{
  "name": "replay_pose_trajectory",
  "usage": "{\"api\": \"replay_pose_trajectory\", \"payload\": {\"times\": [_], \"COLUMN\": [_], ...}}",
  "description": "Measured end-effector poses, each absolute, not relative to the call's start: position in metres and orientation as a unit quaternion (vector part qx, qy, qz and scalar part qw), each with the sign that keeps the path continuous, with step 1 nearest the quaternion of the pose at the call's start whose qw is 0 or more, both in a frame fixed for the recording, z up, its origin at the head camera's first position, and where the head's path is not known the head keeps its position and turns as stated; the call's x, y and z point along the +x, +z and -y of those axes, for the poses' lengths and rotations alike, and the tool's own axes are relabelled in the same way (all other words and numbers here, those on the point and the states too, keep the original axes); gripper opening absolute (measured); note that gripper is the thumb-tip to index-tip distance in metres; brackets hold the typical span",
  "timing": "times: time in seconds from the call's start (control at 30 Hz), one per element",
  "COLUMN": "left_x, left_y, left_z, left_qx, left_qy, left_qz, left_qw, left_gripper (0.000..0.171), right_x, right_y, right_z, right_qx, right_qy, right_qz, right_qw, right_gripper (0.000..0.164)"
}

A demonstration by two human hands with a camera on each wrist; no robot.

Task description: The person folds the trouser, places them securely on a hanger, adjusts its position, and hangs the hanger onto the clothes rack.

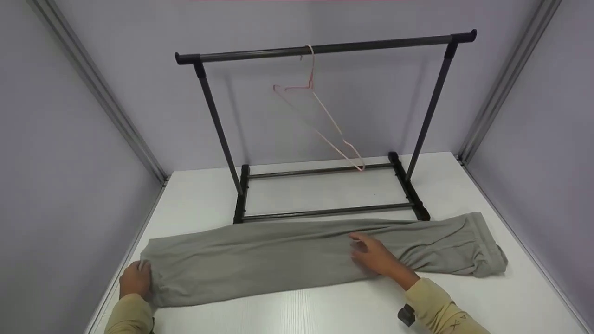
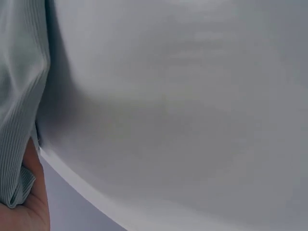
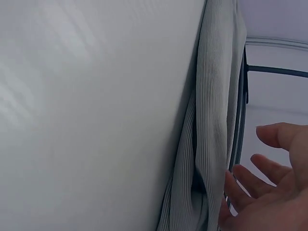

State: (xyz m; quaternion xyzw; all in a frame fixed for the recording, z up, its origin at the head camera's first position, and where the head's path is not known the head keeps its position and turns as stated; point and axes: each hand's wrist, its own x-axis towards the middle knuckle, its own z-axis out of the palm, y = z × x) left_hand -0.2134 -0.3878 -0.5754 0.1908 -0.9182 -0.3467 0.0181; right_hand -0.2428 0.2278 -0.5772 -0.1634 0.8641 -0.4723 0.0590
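A pair of grey ribbed trousers lies folded lengthwise across the white table, with a wide band at its right end. At the left end my left hand grips the edge of the cloth. In the left wrist view, a fold of the trousers passes between the thumb and palm of that hand. My right hand is over the right half of the trousers, fingers spread and loosely bent. The right wrist view shows that hand beside the cloth, holding nothing.
Behind the trousers stands a black garment rack, its base bar close to their far edge. A pink wire hanger hangs from the top rail. Grey-purple walls enclose the white table on the left, right and back.
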Motion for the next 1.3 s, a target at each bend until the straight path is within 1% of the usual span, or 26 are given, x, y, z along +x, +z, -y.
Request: {"api": "replay_pose_trajectory", "payload": {"times": [0.2,0.27,0.37,0.43,0.5,0.63,0.73,0.83,0.93,1.03,1.13,1.3], "left_x": [-0.217,-0.222,-0.232,-0.238,-0.244,-0.256,-0.263,-0.269,-0.270,-0.269,-0.265,-0.252], "left_y": [-0.562,-0.554,-0.540,-0.531,-0.523,-0.511,-0.505,-0.503,-0.504,-0.509,-0.516,-0.524], "left_z": [0.377,0.370,0.355,0.343,0.329,0.300,0.275,0.247,0.216,0.187,0.160,0.115], "left_qx": [0.172,0.160,0.144,0.131,0.118,0.085,0.055,0.030,0.020,0.004,-0.036,-0.109], "left_qy": [-0.343,-0.348,-0.352,-0.356,-0.358,-0.373,-0.378,-0.378,-0.385,-0.385,-0.367,-0.309], "left_qz": [0.922,0.922,0.923,0.924,0.924,0.921,0.921,0.923,0.921,0.922,0.928,0.941], "left_qw": [0.054,0.057,0.056,0.055,0.062,0.075,0.075,0.072,0.053,0.040,0.050,0.080], "left_gripper": [0.051,0.051,0.052,0.052,0.049,0.045,0.047,0.040,0.027,0.023,0.021,0.018], "right_x": [-0.240,-0.239,-0.233,-0.232,-0.232,-0.241,-0.243,-0.245,-0.247,-0.248,-0.249,-0.252], "right_y": [-0.576,-0.576,-0.564,-0.560,-0.558,-0.576,-0.582,-0.587,-0.591,-0.593,-0.593,-0.591], "right_z": [-0.210,-0.205,-0.195,-0.189,-0.181,-0.168,-0.154,-0.139,-0.123,-0.107,-0.091,-0.077], "right_qx": [-0.188,-0.195,-0.200,-0.197,-0.182,-0.142,-0.118,-0.103,-0.077,-0.043,-0.020,-0.012], "right_qy": [-0.505,-0.517,-0.535,-0.561,-0.580,-0.623,-0.664,-0.711,-0.752,-0.783,-0.807,-0.836], "right_qz": [-0.839,-0.828,-0.814,-0.795,-0.780,-0.744,-0.705,-0.651,-0.597,-0.550,-0.506,-0.431], "right_qw": [0.082,0.092,0.105,0.125,0.149,0.197,0.220,0.244,0.270,0.288,0.304,0.339], "right_gripper": [0.046,0.045,0.043,0.043,0.046,0.054,0.058,0.064,0.070,0.075,0.078,0.084]}}
